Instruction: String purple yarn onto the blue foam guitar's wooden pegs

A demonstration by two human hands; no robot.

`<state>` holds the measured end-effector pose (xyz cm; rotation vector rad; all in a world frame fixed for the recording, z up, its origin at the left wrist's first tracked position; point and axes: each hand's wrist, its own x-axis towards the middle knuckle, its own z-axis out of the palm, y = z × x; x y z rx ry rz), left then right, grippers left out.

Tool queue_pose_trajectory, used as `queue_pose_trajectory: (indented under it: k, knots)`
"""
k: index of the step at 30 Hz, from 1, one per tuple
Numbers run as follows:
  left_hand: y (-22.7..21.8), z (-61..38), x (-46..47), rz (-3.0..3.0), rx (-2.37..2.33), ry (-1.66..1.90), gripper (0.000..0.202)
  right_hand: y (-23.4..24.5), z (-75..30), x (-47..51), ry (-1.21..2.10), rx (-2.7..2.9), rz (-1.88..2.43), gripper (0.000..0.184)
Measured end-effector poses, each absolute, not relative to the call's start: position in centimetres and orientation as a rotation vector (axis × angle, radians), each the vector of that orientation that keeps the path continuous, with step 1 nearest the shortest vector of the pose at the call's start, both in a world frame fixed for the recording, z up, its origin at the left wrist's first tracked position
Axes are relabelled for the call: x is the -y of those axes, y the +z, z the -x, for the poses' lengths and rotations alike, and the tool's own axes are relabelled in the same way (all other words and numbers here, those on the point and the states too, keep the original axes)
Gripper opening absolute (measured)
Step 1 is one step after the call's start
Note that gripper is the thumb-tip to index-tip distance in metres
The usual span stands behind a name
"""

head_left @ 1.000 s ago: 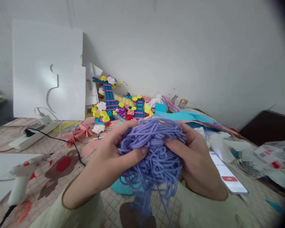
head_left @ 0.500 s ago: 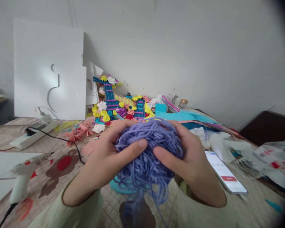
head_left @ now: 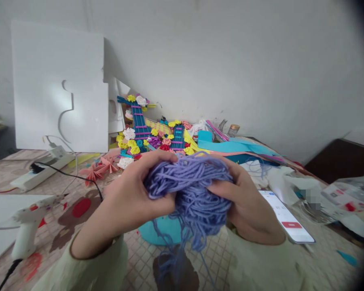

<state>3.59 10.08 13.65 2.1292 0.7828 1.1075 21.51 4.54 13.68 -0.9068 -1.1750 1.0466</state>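
One roundish purple yarn bundle [head_left: 202,206], top strands [head_left: 188,173] crosswise, loose ends [head_left: 197,242] downward, is clamped between left hand [head_left: 135,198] and right hand [head_left: 250,202].

On my feed, a pale grey wall [head_left: 261,72] rises behind the lattice-patterned bench [head_left: 141,262] in soft light, a dark brown panel [head_left: 339,161] at right.
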Motion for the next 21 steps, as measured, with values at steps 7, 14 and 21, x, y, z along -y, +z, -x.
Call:
queue_pose_trajectory:
  k: [7,14,21]
  knots:
    - [14.8,-3.9,-9.8,-2.072,-0.648,1.371,0.047,13.4,-21.1,-4.5,0.659,1.171,0.983,0.025]
    - [14.6,-4.3,-7.7,-2.405,-0.622,1.476,0.019,13.3,-20.4,-4.2,0.07,1.267,1.165,0.022]
    - [14.1,-5.7,-7.9,-2.419,-0.712,1.287,0.005,12.9,-20.3,-4.1,0.311,1.205,1.048,0.023]
